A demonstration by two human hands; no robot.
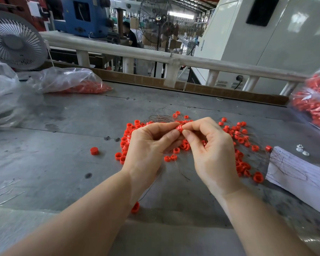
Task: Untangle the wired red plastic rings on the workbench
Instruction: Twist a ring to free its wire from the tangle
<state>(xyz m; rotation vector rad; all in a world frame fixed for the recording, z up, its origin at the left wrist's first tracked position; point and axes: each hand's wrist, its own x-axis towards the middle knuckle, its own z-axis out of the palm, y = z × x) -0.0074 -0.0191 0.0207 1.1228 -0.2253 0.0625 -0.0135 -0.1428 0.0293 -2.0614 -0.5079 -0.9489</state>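
Note:
A spread of small red plastic rings [241, 137] with thin dark wires lies on the grey workbench [63, 145]. My left hand [148, 143] and my right hand [209, 145] meet above the pile, and both pinch one red ring [179, 128] between thumb and fingertips. A tangle of fine wire [161, 117] lies just beyond the hands. Part of the pile is hidden under my hands.
A lone red cap [94, 150] sits left of the pile, another [135, 207] near my left forearm. Clear bags of red rings lie at the back left [72, 84] and far right [314, 104]. A lined sheet of paper [299, 174] lies at right, a fan [13, 39] at back left.

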